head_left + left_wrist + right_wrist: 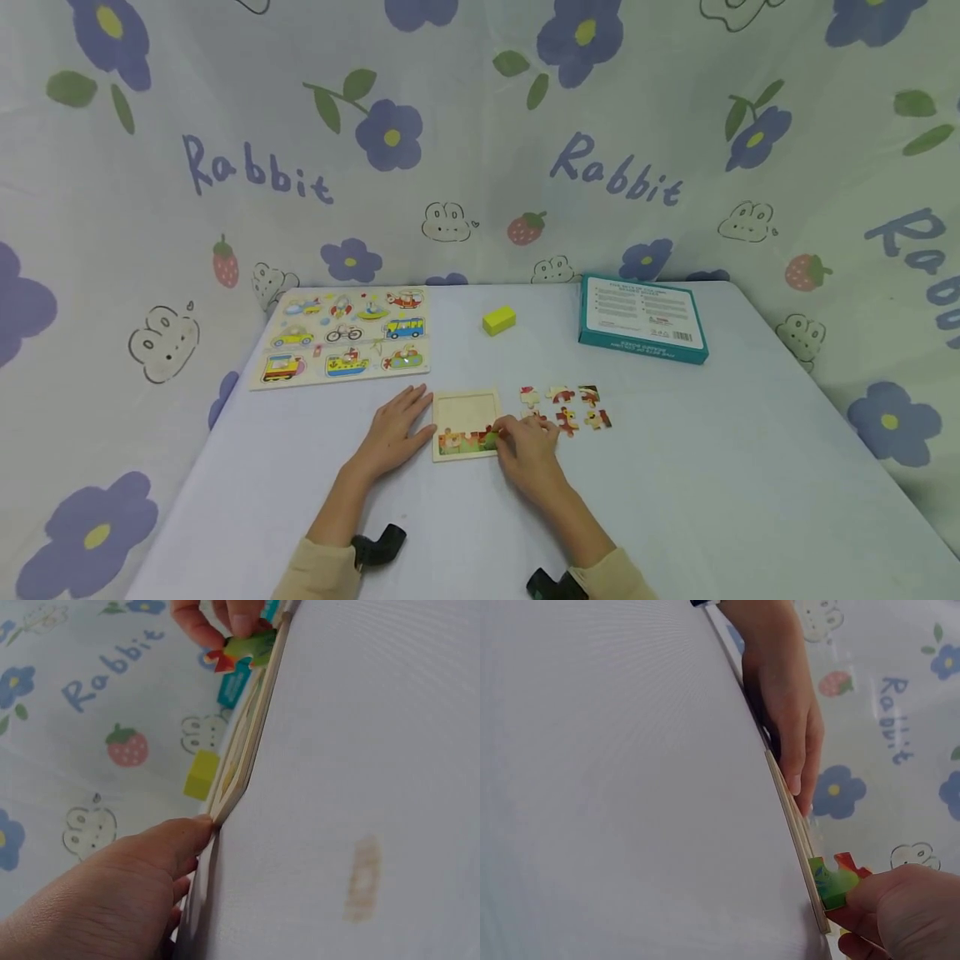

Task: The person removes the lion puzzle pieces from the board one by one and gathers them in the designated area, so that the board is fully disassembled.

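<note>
— Wooden puzzle tray (466, 423) lies flat on the desk (720, 500); the left hand (395, 432) rests flat against its edge, fingers straight.
— And the right hand (527, 443)?
— It pinches a green piece (251, 647) at the tray's lower right corner. Pressed in crooked, it might jam or nudge the tray sideways.

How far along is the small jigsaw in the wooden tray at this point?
Done: pieces fill most of the bottom row of the puzzle tray. In hand: the right hand pinches a green and red piece at the tray's lower right corner, while the left hand rests flat against the tray's left edge. Left: the bare upper area, and the loose pieces lying to its right.
</note>
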A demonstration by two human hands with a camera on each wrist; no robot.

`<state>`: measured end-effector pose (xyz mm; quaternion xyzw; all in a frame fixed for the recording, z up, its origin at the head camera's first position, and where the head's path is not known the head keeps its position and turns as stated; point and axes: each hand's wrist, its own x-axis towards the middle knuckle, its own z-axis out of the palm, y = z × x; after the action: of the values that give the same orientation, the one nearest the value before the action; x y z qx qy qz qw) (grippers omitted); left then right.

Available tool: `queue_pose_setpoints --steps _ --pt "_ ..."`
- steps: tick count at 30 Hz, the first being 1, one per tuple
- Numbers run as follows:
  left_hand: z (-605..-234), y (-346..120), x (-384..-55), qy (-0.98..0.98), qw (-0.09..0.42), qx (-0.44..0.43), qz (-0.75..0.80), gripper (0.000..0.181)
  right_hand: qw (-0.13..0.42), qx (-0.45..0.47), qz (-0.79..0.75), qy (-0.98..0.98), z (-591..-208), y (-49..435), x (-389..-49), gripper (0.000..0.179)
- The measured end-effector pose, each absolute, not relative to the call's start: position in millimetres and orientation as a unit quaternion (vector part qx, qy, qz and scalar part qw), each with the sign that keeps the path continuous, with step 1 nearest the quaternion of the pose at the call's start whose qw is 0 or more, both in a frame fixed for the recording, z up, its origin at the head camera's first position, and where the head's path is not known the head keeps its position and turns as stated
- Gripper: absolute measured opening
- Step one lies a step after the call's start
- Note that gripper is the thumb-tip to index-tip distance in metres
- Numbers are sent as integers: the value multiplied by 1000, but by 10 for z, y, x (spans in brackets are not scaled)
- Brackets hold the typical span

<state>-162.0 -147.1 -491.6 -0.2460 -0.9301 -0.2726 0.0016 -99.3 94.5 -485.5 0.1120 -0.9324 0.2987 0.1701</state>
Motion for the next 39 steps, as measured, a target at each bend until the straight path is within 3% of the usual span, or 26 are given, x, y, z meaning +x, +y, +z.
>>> queue_pose_setpoints --steps 17,24,39 --pt "-4887 -1467 -1613 -930 -7 -249 -271 57 171 127 339 -916 -4802 980 -949 18" --pt "-4875 -1470 -1619 -932 -11 -244 -267 57 146 121 340 -921 -4739 1031 -971 11" --pt "-4832 -1460 -1615 -933 -14 -244 -264 56 170 43 339 -924 -4676 1689 -949 14"
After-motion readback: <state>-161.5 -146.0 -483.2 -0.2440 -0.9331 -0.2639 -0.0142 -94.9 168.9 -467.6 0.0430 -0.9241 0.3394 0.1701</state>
